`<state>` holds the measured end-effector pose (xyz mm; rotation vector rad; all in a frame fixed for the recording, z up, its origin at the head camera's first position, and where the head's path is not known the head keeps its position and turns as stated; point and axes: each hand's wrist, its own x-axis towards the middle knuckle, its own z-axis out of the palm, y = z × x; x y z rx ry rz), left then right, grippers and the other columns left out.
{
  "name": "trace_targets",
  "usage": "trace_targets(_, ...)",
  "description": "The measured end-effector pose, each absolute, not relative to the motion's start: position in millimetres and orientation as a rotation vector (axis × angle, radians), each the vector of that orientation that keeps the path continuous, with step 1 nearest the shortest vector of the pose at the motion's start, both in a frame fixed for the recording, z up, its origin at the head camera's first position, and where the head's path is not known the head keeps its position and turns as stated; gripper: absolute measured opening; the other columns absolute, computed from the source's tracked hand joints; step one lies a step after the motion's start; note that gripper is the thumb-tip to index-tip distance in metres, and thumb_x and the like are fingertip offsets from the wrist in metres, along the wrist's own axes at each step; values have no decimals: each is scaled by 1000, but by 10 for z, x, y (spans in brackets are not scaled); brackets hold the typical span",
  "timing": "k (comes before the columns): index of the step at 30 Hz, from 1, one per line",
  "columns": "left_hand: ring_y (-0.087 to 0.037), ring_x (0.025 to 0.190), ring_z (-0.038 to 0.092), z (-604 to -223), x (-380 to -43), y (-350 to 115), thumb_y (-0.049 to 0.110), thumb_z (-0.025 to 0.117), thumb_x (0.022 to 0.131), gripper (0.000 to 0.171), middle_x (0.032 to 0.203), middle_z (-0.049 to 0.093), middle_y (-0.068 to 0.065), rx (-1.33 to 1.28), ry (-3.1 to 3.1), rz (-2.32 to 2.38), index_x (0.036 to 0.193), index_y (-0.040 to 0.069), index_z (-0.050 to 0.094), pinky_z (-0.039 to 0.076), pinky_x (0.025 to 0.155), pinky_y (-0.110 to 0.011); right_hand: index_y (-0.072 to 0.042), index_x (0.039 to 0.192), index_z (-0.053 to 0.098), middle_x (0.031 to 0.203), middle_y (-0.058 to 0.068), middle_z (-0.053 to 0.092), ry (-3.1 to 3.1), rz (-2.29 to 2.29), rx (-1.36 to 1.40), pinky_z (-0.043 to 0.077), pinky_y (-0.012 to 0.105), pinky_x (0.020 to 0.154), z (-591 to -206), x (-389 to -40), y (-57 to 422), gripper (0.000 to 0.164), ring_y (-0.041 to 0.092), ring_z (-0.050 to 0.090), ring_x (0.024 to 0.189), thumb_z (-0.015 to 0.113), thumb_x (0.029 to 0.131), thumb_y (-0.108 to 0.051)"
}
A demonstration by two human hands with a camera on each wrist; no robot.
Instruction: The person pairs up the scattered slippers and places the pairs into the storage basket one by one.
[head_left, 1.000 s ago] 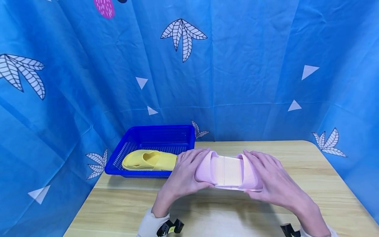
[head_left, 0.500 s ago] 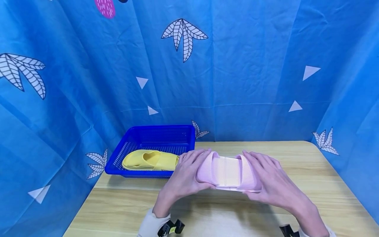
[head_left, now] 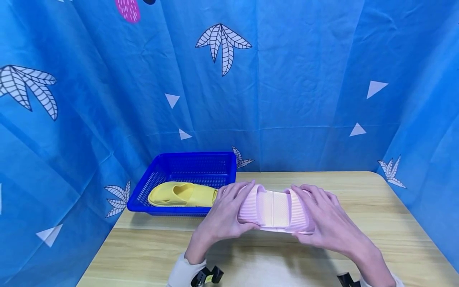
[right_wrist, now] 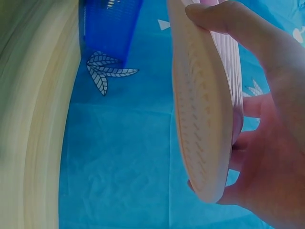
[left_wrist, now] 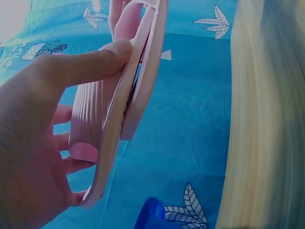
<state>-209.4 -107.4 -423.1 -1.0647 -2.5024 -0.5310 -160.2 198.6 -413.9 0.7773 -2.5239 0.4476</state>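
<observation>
Two pink slide slippers with ribbed straps are held in the air above the table, facing opposite ways with their soles overlapping. My left hand [head_left: 224, 215] grips the left slipper [head_left: 249, 205] round its strap, thumb on the near edge. On the other side my right hand [head_left: 328, 221] holds the right slipper [head_left: 299, 213] the same way. Cream insoles show between the straps. In the left wrist view the edges of the two soles [left_wrist: 107, 143] lie against each other with a narrow gap. A patterned outsole [right_wrist: 200, 124] faces the right wrist camera.
A blue perforated basket [head_left: 143, 205] stands at the back left of the wooden table [head_left: 143, 247], with yellow slip-on footwear [head_left: 179, 194] inside, partly hidden by my left hand. A blue printed curtain [head_left: 305, 87] hangs behind and on both sides.
My right hand has moved slightly left with its slipper, and the left slipper has shifted a touch right. The space between the two straps is narrower. The basket has stayed in place.
</observation>
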Motion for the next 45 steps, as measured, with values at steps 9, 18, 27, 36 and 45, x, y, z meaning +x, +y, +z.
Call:
trace_targets(9, -22, 137, 44, -4258, -2103, -1028, 66, 82, 74, 112, 152, 46, -2, -1087, -2477, -538, 162, 19, 32, 36, 112, -54, -13, 154, 45, 139, 9, 53, -2499, 453, 800, 38, 56, 99, -4170, -1616, 1961, 113, 25, 50, 125, 92, 59, -54)
trace_targets(18, -21, 138, 44, -4263, -2096, -1020, 65, 85, 71, 114, 154, 46, -3, -1086, -2471, -543, 159, 12, 36, 35, 113, -51, -10, 153, 45, 139, 10, 53, -2490, 461, 811, 38, 56, 99, -4183, -1622, 1942, 111, 25, 50, 125, 90, 61, -55)
trace_targets(27, -21, 134, 47, -4258, -2098, -1031, 57, 87, 73, 109, 148, 49, -5, -1121, -2449, -572, 159, 13, 37, 37, 111, -49, -12, 154, 45, 136, 9, 53, -2491, 451, 794, 38, 54, 97, -4203, -1633, 1924, 113, 26, 53, 119, 90, 59, -55)
trace_targets(36, -20, 135, 46, -4275, -2104, -1010, 61, 84, 76, 105, 149, 49, -4, -1116, -2465, -562, 159, 17, 36, 37, 112, -49, -10, 153, 46, 138, 10, 52, -2488, 446, 792, 38, 53, 96, -4210, -1634, 1904, 112, 27, 53, 120, 90, 60, -55)
trace_targets(45, -20, 137, 44, -4287, -2102, -987, 63, 81, 77, 106, 151, 47, -3, -1124, -2482, -551, 160, 18, 34, 34, 114, -48, -9, 153, 46, 138, 9, 53, -2476, 449, 816, 37, 52, 96, -4221, -1633, 1875, 109, 25, 51, 122, 87, 63, -57)
